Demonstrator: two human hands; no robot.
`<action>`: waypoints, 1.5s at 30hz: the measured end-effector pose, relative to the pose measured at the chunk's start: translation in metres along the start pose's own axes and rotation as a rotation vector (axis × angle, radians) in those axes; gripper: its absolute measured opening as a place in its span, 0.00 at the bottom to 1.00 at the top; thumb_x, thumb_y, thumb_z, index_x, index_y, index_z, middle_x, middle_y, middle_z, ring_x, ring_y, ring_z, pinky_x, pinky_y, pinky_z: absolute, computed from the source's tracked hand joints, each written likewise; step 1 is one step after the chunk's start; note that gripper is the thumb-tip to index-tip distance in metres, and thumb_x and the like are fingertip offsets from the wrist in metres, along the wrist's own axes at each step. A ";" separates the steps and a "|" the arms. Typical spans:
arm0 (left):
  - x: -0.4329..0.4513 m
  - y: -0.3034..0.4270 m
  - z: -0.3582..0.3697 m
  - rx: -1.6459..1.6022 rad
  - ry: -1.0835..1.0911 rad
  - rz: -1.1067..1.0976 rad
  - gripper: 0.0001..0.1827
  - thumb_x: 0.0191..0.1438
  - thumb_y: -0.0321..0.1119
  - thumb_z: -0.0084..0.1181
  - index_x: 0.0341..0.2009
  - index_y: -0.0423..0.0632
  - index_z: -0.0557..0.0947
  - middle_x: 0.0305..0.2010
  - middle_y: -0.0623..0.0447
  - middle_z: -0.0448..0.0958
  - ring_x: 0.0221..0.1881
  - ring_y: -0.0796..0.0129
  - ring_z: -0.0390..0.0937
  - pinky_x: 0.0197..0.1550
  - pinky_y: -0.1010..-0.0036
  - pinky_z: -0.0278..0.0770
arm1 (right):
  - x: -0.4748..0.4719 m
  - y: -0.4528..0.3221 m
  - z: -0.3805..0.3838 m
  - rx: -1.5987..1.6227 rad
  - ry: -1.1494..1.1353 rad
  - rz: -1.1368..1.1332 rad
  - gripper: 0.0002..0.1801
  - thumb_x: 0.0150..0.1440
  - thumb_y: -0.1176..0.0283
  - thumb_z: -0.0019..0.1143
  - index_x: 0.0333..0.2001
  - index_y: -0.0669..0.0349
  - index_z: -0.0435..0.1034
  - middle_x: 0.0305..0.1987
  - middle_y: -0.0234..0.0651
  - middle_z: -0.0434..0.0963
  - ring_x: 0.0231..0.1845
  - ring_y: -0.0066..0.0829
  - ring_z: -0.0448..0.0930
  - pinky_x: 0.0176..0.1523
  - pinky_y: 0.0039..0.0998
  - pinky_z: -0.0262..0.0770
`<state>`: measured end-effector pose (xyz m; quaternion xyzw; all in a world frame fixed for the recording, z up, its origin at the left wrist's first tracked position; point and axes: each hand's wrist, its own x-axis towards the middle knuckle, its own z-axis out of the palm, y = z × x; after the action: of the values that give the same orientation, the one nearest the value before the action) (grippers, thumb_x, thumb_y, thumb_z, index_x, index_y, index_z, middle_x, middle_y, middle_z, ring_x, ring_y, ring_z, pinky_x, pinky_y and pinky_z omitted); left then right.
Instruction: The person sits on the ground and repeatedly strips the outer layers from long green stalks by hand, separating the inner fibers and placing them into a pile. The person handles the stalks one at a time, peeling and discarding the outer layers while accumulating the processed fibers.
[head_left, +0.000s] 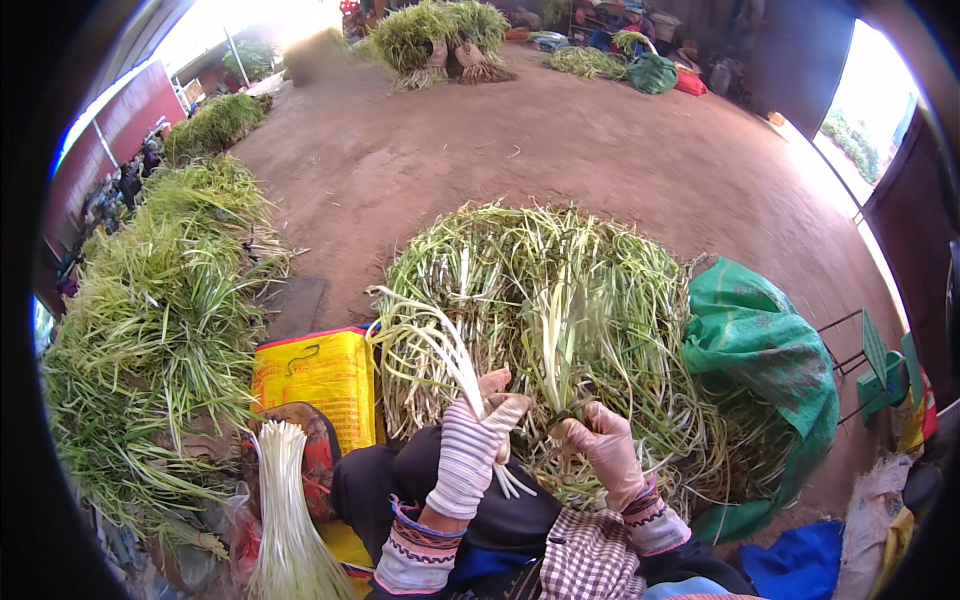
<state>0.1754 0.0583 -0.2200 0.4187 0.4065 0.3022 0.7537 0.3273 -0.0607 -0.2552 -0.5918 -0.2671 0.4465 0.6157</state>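
Observation:
My left hand, in a striped knit glove with bare-looking fingertips, grips a few long white stalks of an onion-like plant. Their yellowish leaves droop to the upper left, and the white ends poke out below the fist. Close by on the right, my right hand pinches some green leaves at the near edge of a big heap of the same plants. Part of those leaves is hidden by the fingers and blurred. Left of my knees stands a bundle of cleaned white stalks, its pale ends up.
Green plants are piled along the left side. A yellow sack lies beside my left knee. A green woven sack covers the heap's right edge, near a green metal-framed stool. More plant bundles stand across the earthen floor.

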 end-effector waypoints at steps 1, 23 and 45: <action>0.001 -0.001 0.002 0.036 0.000 0.000 0.29 0.58 0.31 0.63 0.61 0.36 0.68 0.36 0.49 0.81 0.12 0.81 0.64 0.11 0.83 0.60 | -0.003 -0.001 0.003 -0.015 -0.015 -0.037 0.09 0.61 0.71 0.62 0.40 0.66 0.75 0.30 0.27 0.80 0.30 0.14 0.76 0.34 0.19 0.73; -0.008 -0.003 0.011 0.167 -0.073 0.072 0.25 0.53 0.23 0.65 0.57 0.43 0.76 0.29 0.58 0.78 0.13 0.83 0.64 0.12 0.84 0.59 | -0.010 0.029 0.003 -0.578 0.205 -0.410 0.07 0.60 0.70 0.61 0.33 0.63 0.75 0.27 0.36 0.78 0.25 0.31 0.77 0.31 0.29 0.72; -0.021 0.012 0.002 -0.138 -0.281 0.109 0.31 0.54 0.27 0.68 0.61 0.41 0.71 0.36 0.59 0.78 0.23 0.84 0.67 0.22 0.86 0.62 | 0.003 -0.026 -0.008 0.074 -0.712 0.342 0.29 0.68 0.51 0.44 0.52 0.70 0.74 0.51 0.45 0.80 0.50 0.33 0.81 0.57 0.33 0.74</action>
<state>0.1652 0.0463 -0.2012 0.4253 0.2520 0.3084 0.8127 0.3414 -0.0589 -0.2318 -0.4131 -0.3454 0.7292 0.4222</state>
